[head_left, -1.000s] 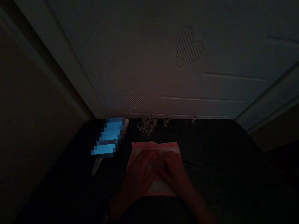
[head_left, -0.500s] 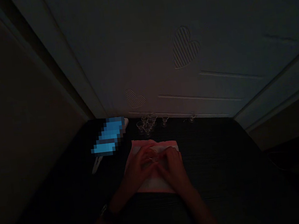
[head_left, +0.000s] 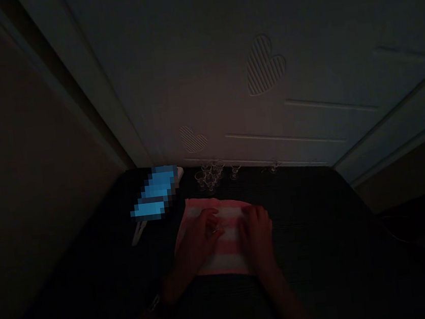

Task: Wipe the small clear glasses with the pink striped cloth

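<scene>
A pink and white striped cloth (head_left: 228, 263) lies spread on the dark table. Over its left half, my left hand (head_left: 201, 232) curls its fingers round a small clear glass (head_left: 214, 228), of which only a little shows in the dim light. My right hand (head_left: 257, 226) rests at the right edge of the cloth, fingers bent and touching the fabric; whether it pinches the cloth is too dark to tell. Beyond the cloth stands a group of small stemmed glasses (head_left: 209, 175).
A lit, pixelated screen (head_left: 157, 192) on a light stand (head_left: 139, 233) is at the left back. Two more small glasses stand apart, one beside the group (head_left: 234, 171) and one farther right (head_left: 273, 167). A pale panel with hearts (head_left: 265, 66) rises behind the dark table (head_left: 313, 235).
My right hand has moved right, away from my left hand and the small glass. More of the striped cloth shows between the hands, and its right side reaches farther right.
</scene>
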A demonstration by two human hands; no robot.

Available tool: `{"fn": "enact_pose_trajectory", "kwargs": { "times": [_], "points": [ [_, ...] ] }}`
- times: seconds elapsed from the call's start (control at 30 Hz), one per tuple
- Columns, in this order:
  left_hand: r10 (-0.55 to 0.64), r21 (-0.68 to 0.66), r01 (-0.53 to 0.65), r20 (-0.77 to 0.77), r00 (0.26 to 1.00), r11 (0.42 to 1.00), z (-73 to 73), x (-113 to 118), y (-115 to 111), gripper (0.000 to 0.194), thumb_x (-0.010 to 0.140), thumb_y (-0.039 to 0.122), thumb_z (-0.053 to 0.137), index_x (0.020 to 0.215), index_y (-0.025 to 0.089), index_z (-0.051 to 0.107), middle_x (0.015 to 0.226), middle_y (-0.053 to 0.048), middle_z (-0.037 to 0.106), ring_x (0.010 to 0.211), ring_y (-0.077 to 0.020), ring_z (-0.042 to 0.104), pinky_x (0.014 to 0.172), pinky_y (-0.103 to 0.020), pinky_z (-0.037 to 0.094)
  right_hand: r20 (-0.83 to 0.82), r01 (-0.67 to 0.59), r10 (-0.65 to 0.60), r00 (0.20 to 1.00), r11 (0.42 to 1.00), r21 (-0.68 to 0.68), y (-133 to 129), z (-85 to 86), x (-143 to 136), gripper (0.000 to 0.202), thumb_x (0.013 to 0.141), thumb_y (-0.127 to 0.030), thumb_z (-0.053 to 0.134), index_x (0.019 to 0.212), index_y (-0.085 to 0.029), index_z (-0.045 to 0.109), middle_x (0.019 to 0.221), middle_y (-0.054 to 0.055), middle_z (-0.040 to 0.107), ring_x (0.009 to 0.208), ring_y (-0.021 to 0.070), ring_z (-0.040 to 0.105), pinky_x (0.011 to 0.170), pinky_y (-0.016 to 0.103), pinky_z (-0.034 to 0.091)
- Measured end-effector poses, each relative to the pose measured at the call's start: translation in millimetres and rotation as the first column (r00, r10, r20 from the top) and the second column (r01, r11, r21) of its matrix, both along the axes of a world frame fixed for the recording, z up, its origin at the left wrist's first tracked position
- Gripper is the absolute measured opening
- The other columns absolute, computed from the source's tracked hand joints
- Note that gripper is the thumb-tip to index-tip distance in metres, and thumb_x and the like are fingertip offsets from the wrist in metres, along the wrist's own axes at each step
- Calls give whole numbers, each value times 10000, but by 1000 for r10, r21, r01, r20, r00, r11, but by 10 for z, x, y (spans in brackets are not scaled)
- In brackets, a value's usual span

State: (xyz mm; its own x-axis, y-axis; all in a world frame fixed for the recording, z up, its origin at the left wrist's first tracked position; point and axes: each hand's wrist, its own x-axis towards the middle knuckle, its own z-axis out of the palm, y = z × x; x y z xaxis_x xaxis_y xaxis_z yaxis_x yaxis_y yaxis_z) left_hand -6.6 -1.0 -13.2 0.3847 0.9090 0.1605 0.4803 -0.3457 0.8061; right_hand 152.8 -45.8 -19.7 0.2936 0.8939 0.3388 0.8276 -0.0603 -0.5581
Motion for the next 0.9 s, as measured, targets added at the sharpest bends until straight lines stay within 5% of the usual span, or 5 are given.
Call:
{"fn": "enact_pose_trajectory", "kwargs": {
  "times": [0.13,0.4,0.7,0.9],
  "points": [
    [-55,51,63,-133,990,997,12,-6,3,89,798,236,525,875,203,556,846,-9,612,778,-166,578,702,-304,464,-39,-51,51,998,999,1,-16,17,-29,164,807,-129,442,922,-203,532,915,80,530,871,233,463,743,380,358],
    [-67,122,89,-170,983,989,70,4,-21,92,825,224,494,854,201,579,862,-7,605,820,-165,559,753,-303,436,-157,-296,305,939,952,74,-69,111,-105,152,854,-137,402,819,-193,538,833,44,529,830,182,473,759,320,389],
    [-87,123,109,-172,981,986,71,6,-7,97,827,222,500,890,204,571,869,-13,603,817,-170,553,746,-303,434,-298,-157,151,943,988,4,-26,30,-106,90,849,-156,428,819,-194,504,785,21,543,743,152,509,672,265,399],
    [-77,140,104,-183,980,985,62,-7,-21,110,833,211,486,910,207,565,877,-9,597,826,-170,550,750,-307,429,-293,-185,185,938,982,30,-37,59,-82,122,873,-189,396,830,-191,511,790,22,546,743,146,513,674,259,384]
  ]
}}
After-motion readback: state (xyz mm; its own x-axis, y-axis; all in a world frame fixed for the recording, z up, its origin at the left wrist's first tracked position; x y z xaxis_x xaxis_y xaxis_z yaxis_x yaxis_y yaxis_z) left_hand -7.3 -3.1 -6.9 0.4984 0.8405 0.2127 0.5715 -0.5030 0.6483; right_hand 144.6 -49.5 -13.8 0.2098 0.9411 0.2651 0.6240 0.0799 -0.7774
